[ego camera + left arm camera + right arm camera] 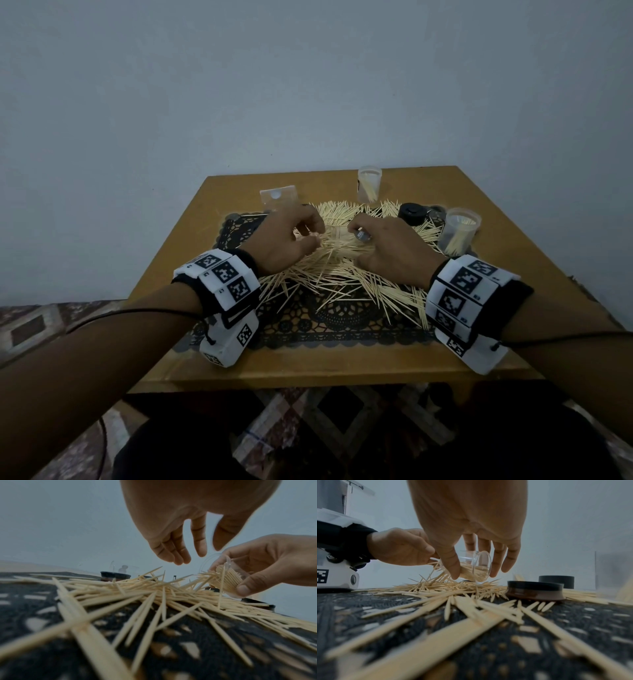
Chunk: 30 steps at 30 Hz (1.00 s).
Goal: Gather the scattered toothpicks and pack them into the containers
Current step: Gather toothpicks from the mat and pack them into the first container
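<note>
A large heap of toothpicks (335, 274) lies spread over a black lace mat (308, 325). My right hand (356, 233) grips a small clear container (479, 566) tipped on its side just above the heap, thumb in front and fingers behind. The container (224, 581) is partly filled with toothpicks, and several stick out of its mouth. My left hand (310, 236) hovers at that mouth with its fingers (178, 559) straight and relaxed, pointing down and holding nothing. In the right wrist view its fingertips (431, 557) sit right at the protruding toothpicks.
Two more clear containers (369, 185) (459, 231) with toothpicks stand upright at the back and right of the wooden table (325, 370). A black lid (412, 213) lies between them, and another black lid (556, 581) behind. A clear plastic box (278, 198) sits back left.
</note>
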### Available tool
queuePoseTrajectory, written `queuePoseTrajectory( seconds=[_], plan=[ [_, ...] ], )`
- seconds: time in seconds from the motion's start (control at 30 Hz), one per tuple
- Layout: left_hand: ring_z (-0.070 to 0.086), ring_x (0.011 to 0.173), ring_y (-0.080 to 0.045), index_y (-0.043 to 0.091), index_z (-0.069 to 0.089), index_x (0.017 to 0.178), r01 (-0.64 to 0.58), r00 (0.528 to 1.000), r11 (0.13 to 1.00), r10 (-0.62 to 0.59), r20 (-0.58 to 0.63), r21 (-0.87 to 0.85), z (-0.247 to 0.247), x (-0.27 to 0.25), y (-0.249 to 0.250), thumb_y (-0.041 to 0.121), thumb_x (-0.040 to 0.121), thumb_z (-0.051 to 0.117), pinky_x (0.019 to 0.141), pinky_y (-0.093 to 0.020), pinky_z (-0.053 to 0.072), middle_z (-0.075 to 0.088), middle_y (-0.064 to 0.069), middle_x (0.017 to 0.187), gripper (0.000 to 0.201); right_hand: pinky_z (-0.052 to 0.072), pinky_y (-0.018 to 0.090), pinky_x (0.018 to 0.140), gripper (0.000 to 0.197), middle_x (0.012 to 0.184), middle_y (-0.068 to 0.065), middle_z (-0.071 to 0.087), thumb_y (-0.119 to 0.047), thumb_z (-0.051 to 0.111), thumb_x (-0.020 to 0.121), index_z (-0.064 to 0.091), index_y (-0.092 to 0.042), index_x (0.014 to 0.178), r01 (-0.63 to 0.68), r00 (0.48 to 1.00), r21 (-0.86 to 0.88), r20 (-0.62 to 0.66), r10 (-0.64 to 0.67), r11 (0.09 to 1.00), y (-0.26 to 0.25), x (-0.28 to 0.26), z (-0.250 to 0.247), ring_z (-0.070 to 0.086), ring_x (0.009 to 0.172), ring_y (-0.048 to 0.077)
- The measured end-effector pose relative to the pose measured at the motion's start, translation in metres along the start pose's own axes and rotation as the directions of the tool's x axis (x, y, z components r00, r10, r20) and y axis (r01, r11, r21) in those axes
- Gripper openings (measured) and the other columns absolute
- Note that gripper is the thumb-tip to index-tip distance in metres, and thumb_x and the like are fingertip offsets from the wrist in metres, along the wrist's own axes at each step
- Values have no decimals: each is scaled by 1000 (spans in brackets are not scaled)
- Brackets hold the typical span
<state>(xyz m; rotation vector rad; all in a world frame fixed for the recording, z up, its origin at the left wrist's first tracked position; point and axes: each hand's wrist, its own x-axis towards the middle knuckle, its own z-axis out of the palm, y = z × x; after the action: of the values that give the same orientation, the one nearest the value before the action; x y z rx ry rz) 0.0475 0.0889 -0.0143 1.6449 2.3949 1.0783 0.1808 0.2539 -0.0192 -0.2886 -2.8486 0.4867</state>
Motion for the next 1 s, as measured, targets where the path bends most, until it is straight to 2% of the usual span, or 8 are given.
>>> queuePoseTrajectory(
  seconds=[0.1, 0.17, 0.27, 0.37, 0.6, 0.7, 0.87, 1.0],
  plan=[
    [53, 79, -6, 17, 57, 97, 21, 989, 1000, -22, 145, 8, 2, 0, 0, 28, 81, 74, 67, -14, 43, 59, 4, 91, 26, 53, 42, 77, 42, 105, 11, 66, -23, 74, 80, 55, -15, 116, -4, 1000, -12, -12, 3, 1000, 1, 1, 0, 60, 89, 30],
    [51, 75, -3, 17, 56, 96, -7, 984, 996, -8, 178, 84, 6, 1, 4, 27, 79, 76, 64, -15, 42, 59, 5, 88, 27, 52, 42, 77, 42, 104, 10, 66, -23, 74, 79, 55, -15, 116, -5, 1000, -10, -12, 5, 1000, 0, 1, 0, 59, 87, 30],
    [53, 71, -9, 11, 59, 92, -85, 988, 980, 59, 144, 181, 12, 2, 9, 17, 81, 74, 60, -12, 38, 61, 1, 84, 20, 53, 41, 76, 42, 103, 8, 66, -22, 74, 78, 55, -18, 116, -5, 1000, -1, 1, 5, 1000, -1, 1, 0, 59, 84, 28],
    [55, 72, -8, 9, 61, 92, -77, 995, 986, 67, 73, 149, 13, 2, 10, 9, 81, 72, 63, -9, 40, 62, 1, 83, 16, 52, 41, 77, 43, 105, 8, 65, -22, 74, 78, 55, -19, 116, -11, 1000, -1, 2, 11, 1000, -1, 0, 0, 59, 87, 28],
    [60, 74, -11, 13, 61, 85, -92, 995, 988, 97, -36, 120, 13, 2, 8, 4, 80, 71, 67, -21, 50, 63, 5, 80, 14, 48, 31, 71, 45, 103, 6, 66, -22, 76, 77, 56, -19, 117, 13, 1000, 7, 10, -13, 1000, -5, -3, -2, 57, 82, 22],
    [60, 72, -7, 11, 59, 85, -90, 993, 995, 93, -69, 44, 13, 2, 7, 1, 79, 72, 66, -16, 50, 62, 7, 79, 18, 49, 31, 71, 46, 103, 6, 66, -23, 77, 77, 56, -19, 117, 12, 1000, 12, 10, -12, 1000, -5, -3, -2, 58, 82, 23],
    [64, 72, -8, 11, 59, 82, -62, 993, 998, 61, -100, -7, 13, 2, 11, 4, 79, 74, 66, -20, 54, 65, 4, 78, 16, 51, 34, 73, 47, 105, 8, 66, -22, 77, 77, 56, -19, 118, -2, 1000, 27, 11, 2, 1000, -6, -3, -2, 59, 83, 24],
    [58, 73, -15, 12, 55, 83, -63, 978, 996, 75, -197, 67, 10, 1, 13, -3, 81, 65, 62, -18, 48, 61, 0, 80, 18, 54, 40, 76, 42, 107, 9, 66, -22, 75, 79, 54, -17, 116, -49, 999, -1, -17, 49, 999, -3, -2, -3, 60, 87, 27]
  ],
)
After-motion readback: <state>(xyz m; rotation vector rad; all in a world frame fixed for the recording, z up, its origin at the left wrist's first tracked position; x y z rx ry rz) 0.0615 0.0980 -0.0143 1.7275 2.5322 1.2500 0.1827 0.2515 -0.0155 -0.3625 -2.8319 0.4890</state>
